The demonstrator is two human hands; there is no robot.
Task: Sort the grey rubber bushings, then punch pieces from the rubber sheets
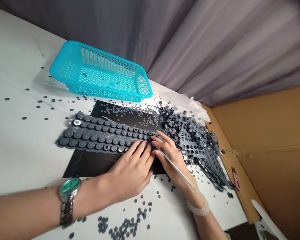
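Dark grey rubber strips with rows of round raised plugs lie slantwise over a black mat. My left hand rests palm down with its fingers stretched onto the right end of the strips, pressing nothing between them. From the right, my right hand reaches the same end, its fingers closed round a thin pale stick. The stick's tip is hidden by the fingers near the strips. One plug at the far left carries a white ring.
A blue perforated basket stands behind the mat. Tangled punched rubber scrap is heaped at the right. Small dark discs are scattered across the white table. A pink-handled cutter lies on cardboard at the right.
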